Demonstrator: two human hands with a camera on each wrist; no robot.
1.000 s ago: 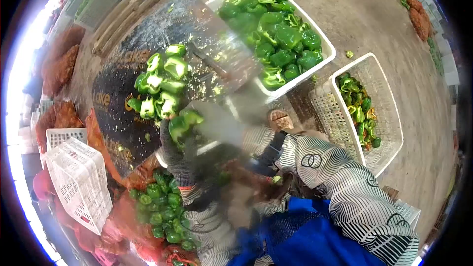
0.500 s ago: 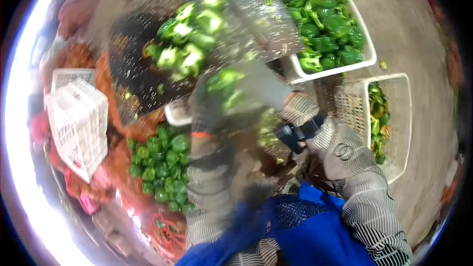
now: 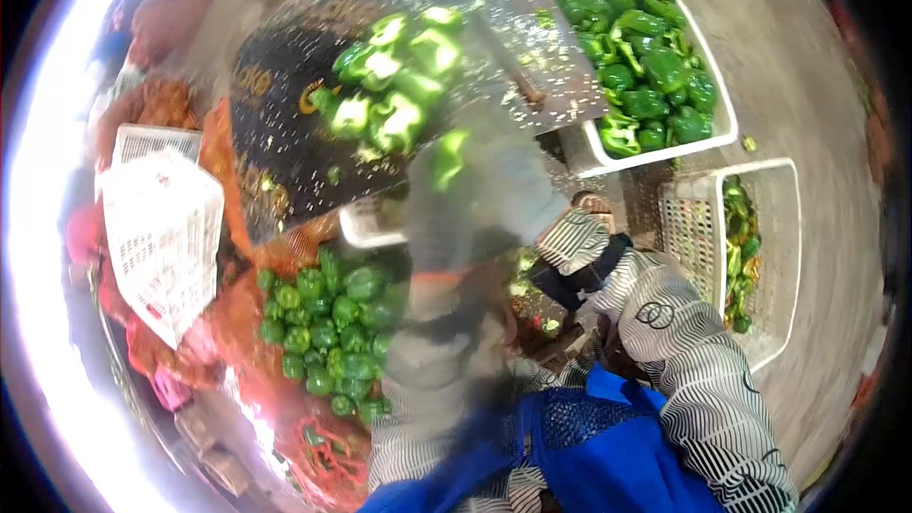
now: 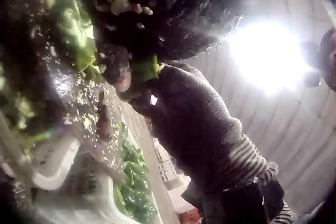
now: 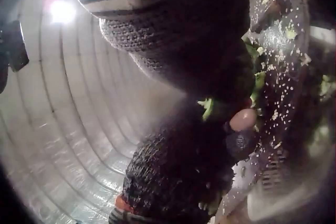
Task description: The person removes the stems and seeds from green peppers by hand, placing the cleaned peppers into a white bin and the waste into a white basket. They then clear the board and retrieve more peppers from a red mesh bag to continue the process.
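Both gloved hands meet over the near edge of a dark board. Between them is a green bell pepper, blurred by motion, with its pale inside partly showing. My left hand, in a dark knitted glove flecked with seeds, grips it from the left. From the other side my right hand, in a grey glove, holds it too; the fingers overlap and hide most of it. In the right wrist view a bare fingertip pokes out beside a green bit. Several cut pepper halves lie on the board just beyond.
A wooden-handled knife lies among scattered seeds. To the right are a white crate of cut peppers and a basket of scraps. Whole peppers spill from red net bags at lower left, near stacked white crates.
The head view has swung, shifting the board and crates rightward and up in the picture. Both hands stay together at the pepper, which now shows less between them.
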